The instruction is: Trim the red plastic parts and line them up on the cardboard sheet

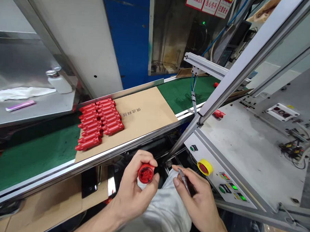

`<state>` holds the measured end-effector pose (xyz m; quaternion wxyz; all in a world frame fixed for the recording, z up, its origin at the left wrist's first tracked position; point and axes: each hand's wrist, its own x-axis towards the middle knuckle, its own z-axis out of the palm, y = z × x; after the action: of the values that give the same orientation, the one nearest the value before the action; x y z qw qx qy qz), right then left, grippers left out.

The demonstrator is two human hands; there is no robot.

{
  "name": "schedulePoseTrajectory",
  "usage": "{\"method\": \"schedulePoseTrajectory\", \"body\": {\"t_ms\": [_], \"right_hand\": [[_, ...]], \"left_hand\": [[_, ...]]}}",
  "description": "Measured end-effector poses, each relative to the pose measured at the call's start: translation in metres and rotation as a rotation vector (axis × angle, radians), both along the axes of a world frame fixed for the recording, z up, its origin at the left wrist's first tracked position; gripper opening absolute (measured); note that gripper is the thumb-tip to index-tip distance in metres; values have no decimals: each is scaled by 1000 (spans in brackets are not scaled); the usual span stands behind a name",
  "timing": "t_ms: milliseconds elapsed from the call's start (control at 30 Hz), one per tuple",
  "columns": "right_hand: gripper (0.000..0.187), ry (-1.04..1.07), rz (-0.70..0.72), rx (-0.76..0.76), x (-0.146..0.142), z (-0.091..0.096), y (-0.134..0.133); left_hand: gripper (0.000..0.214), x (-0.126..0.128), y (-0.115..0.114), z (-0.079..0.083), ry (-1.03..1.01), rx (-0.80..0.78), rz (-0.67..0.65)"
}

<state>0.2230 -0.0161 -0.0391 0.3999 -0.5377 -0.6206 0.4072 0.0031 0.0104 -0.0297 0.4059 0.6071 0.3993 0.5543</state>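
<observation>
Left hand [133, 190] curled around a red cylindrical part [146, 173], round end upward, near the conveyor's edge. Right hand [196, 196] pinching a slim metal tool [183, 180] between thumb and fingers, above pale grey cloth [166, 212]. Further red parts [99, 122] in tight rows on a cardboard sheet [147, 109], atop a green conveyor belt [37, 155], farther left. Red stop button [204, 167] just right of the hands.
</observation>
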Motion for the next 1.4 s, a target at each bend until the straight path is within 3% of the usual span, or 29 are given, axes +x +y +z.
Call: {"method": "schedulePoseTrajectory", "body": {"t_ms": [67,200,367,600,900,1100,1167,1300,1400], "right_hand": [[23,22,8,38,-3,16,0],[23,201,92,-62,-16,37,8],[20,303,205,-145,-32,46,19],[15,191,189,-126,-36,52,22],[18,124,109,107,-36,42,24],[21,133,122,151,-23,37,20],[30,55,125,229,-15,38,19],[48,-241,58,542,-1,38,19],[52,-363,65,624,4,37,19]], "left_hand": [[32,3,1,2,137,50,10],[50,4,0,4,294,80,-51],[66,1,-1,7,465,151,-68],[64,-2,-3,11,639,238,4],[63,5,-3,4,656,182,-3],[56,8,-3,7,641,184,-5],[54,8,-2,8,630,168,-17],[52,9,0,10,631,145,-45],[52,11,1,11,633,130,-73]]}}
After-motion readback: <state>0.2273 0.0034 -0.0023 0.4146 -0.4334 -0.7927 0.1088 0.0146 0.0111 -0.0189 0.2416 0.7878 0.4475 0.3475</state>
